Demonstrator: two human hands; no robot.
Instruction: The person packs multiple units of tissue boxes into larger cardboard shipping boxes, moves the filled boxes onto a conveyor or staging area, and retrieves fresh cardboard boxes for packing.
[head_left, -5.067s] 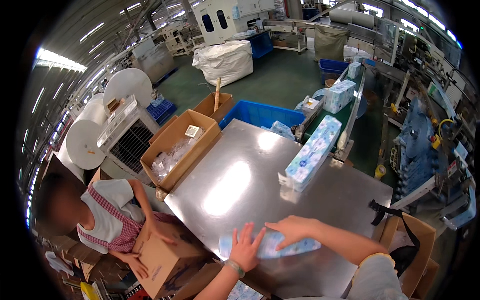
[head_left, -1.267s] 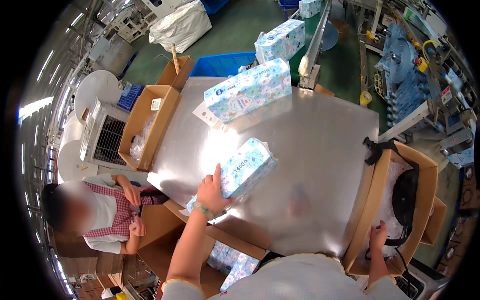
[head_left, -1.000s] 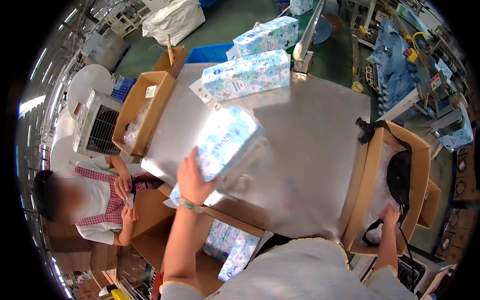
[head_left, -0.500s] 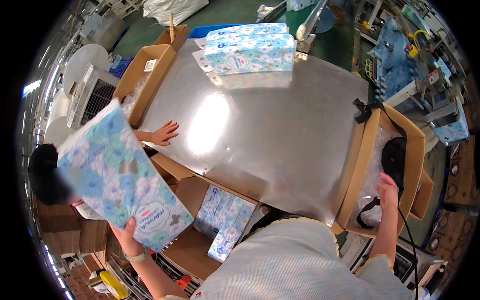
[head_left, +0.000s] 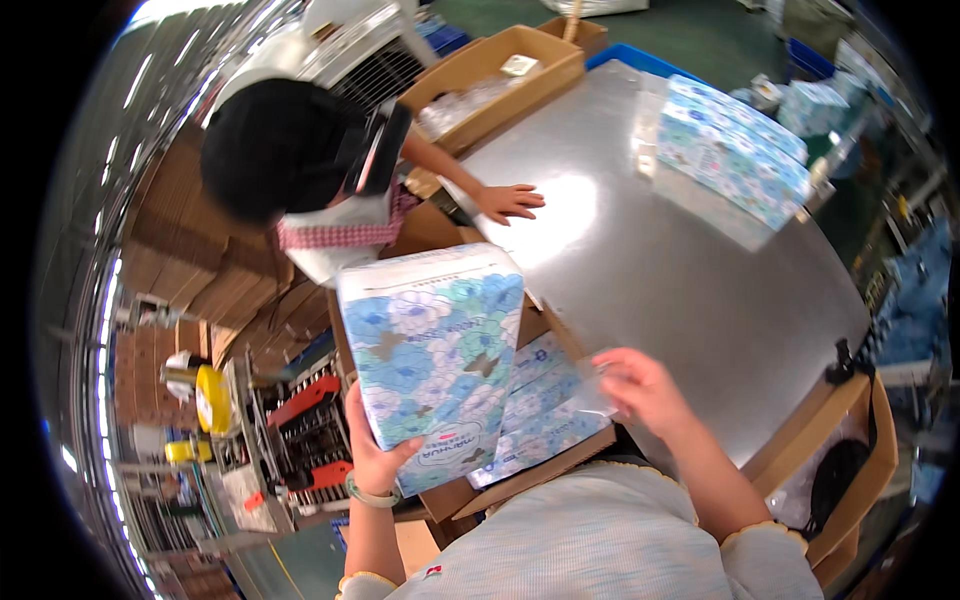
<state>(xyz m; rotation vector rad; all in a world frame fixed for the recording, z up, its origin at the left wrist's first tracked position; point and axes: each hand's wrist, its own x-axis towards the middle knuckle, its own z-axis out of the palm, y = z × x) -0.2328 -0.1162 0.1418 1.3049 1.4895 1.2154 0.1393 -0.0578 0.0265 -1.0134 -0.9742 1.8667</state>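
Note:
My left hand [head_left: 378, 455] grips the lower end of a large tissue pack [head_left: 430, 345] with blue and white flowers, held upright and tilted slightly. Just right of it, my right hand [head_left: 645, 388] is closed on a small clear plastic piece [head_left: 597, 392], blurred by motion. Below both hands stands an open cardboard box [head_left: 590, 440]. Inside it lie several floral tissue packs [head_left: 545, 405], partly hidden by the held pack.
A co-worker in a black cap [head_left: 270, 150] lays a hand on the metal table [head_left: 680, 310]. Two tissue packs [head_left: 730, 155] lie at its far end. Cardboard boxes with clear plastic stand at the far left [head_left: 500, 85] and right [head_left: 800, 460].
My view has turned left. The tissue pack has swung more upright, over the open box. My right hand has left the right-hand box and come over with a clear plastic piece.

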